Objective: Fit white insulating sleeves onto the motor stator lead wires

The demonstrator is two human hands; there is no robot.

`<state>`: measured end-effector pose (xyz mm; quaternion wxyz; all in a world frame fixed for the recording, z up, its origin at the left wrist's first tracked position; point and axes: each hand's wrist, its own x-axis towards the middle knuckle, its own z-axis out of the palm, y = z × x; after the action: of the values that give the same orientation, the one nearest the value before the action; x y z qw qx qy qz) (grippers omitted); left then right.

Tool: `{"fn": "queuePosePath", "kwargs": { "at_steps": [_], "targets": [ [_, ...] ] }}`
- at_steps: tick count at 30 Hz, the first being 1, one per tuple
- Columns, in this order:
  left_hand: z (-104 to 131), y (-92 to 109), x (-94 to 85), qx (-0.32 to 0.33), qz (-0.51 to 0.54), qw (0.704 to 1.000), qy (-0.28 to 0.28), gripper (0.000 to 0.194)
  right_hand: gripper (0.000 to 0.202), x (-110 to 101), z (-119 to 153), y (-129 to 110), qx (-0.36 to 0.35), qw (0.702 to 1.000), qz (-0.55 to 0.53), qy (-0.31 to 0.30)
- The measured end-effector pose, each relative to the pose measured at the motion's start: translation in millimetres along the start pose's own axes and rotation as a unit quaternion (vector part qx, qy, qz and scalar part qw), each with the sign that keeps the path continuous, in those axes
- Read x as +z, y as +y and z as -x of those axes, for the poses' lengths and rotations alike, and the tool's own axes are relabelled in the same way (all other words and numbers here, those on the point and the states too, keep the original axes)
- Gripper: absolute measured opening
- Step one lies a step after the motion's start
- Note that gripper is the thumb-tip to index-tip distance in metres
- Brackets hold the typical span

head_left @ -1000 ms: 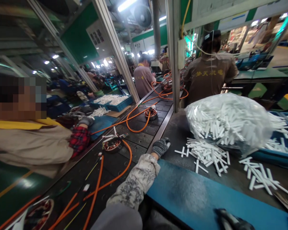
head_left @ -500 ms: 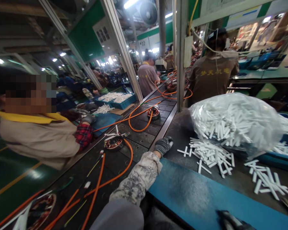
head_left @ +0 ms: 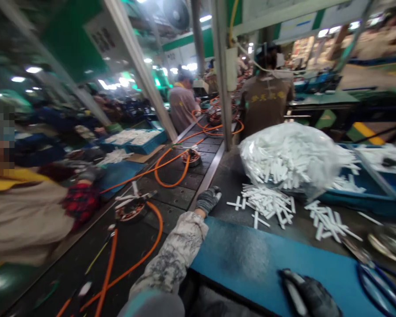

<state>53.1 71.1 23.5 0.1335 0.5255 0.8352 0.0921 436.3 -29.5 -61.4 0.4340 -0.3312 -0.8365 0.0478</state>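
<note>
My left hand, in a grey striped glove, rests at the bench edge beside the conveyor's metal rail. Its fingers are curled together, and nothing shows in them. Near it, to the right, lies a loose heap of short white tubes. My right hand, in a dark glove, is low over the blue mat, blurred and partly cut off by the lower border; its grip does not show. Blue-handled scissors lie right of it.
A clear bag of white tubes leans by a blue bin. On the conveyor sit wound motor stators with orange hoses. A co-worker stands across at left; others are further back. A metal post rises ahead.
The view has turned right, so most things appear further left. More of my right hand shows, and the scissors have come into sight. My left hand keeps its place at the bench edge.
</note>
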Motion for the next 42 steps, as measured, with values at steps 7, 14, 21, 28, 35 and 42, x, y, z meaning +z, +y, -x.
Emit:
{"fn": "queuePosePath", "kwargs": {
  "at_steps": [7, 14, 21, 28, 35, 42],
  "targets": [
    [-13, -9, -2.0, 0.024, -0.010, 1.000, -0.005, 0.037, 0.023, -4, -25, -35, 0.084, 0.993, 0.075, 0.027],
    [-17, -14, 4.9, 0.018, -0.002, 1.000, 0.010, 0.034, 0.021, -4, -26, -35, 0.069, 0.995, 0.056, 0.037],
    [-16, -14, 4.4, 0.020, -0.008, 1.000, 0.009, 0.035, 0.021, -8, -30, -34, 0.062, 0.996, 0.058, 0.034],
    [-15, -11, 2.6, 0.027, -0.003, 1.000, 0.007, 0.034, 0.020, -7, -29, -32, 0.049, 0.997, 0.059, 0.028],
    [-11, -6, 4.3, 0.012, 0.017, 1.000, 0.005, 0.031, 0.020, -7, -18, -11, 0.014, 0.999, 0.047, 0.004],
    [-8, -4, 7.7, 0.010, 0.044, 0.999, 0.007, 0.029, 0.027, -4, 0, 1, 0.022, 0.999, 0.027, -0.021]
  ]
}}
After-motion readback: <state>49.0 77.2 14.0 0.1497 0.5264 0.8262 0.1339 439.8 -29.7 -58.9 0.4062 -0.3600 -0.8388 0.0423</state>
